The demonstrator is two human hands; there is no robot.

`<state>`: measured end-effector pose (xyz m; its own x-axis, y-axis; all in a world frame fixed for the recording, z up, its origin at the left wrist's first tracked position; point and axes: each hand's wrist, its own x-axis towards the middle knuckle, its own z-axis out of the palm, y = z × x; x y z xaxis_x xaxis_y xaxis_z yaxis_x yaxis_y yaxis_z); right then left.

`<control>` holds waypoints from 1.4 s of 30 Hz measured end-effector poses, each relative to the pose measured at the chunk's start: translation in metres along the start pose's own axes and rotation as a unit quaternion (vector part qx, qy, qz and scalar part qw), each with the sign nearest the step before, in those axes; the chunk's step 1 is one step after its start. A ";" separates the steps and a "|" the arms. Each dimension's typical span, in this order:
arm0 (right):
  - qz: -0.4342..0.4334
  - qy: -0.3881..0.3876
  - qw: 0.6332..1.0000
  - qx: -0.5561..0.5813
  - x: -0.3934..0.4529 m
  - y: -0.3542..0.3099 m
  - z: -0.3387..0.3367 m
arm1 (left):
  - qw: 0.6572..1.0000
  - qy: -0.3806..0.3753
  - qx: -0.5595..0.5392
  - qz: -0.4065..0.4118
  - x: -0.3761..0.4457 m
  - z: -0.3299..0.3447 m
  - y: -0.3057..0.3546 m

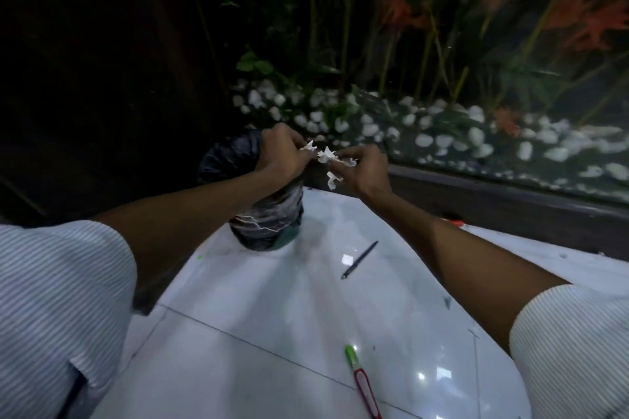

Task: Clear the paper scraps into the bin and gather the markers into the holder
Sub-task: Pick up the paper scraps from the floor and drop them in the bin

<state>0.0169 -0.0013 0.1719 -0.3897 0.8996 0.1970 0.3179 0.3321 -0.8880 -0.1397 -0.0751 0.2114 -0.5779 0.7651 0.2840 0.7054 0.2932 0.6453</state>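
The left hand [279, 153] and right hand [360, 170] pinch small torn white paper scraps [323, 155] beside the black-bagged round bin [265, 214]; loose bits might miss it.

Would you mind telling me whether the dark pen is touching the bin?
Apart. The head view shows the dark pen lying on the white table with bare surface between it and the bin.

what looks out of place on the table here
Writing tools lie loose instead of gathered: a dark pen mid-table and a green marker near the front. A red item lies by the far edge. No holder is visible.
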 end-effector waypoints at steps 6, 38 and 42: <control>-0.021 -0.026 0.998 0.046 0.014 -0.049 0.074 | 0.995 0.034 0.013 -0.095 -0.001 -0.060 -0.065; 0.028 -0.020 0.999 -0.025 0.004 0.004 -0.037 | 0.996 -0.041 0.077 -0.008 0.012 0.025 0.032; 0.076 0.026 0.993 -0.091 -0.024 0.042 -0.112 | 0.987 -0.119 0.083 0.067 -0.007 0.085 0.090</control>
<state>0.1360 0.0225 0.1764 -0.2814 0.9552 0.0912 0.5219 0.2321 -0.8208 -0.0373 -0.0057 0.2067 -0.3753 0.9108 0.1719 0.8380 0.2542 0.4828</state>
